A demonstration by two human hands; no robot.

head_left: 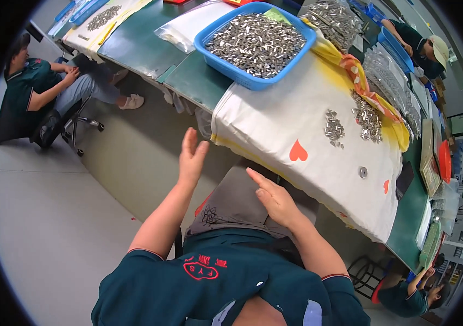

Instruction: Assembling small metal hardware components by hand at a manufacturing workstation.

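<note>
Both of my hands are raised over my lap, apart from each other and holding nothing. My left hand (192,157) has its fingers stretched out, off the table's near left corner. Lower and to the right, my right hand (276,200) is held flat with fingers extended, close to the hanging edge of the white cloth (264,122). On that cloth lie a small pile of short metal pieces (333,129) and a larger pile (368,119). A round metal disc (363,172) sits nearer the cloth's right side. No hand touches any of these.
A blue plastic basket (229,70) full of small metal parts stands on the green table (196,81). Bags of metal parts (333,24) lie behind it. One person (38,89) sits at left; two others (424,54), (413,299) work at right.
</note>
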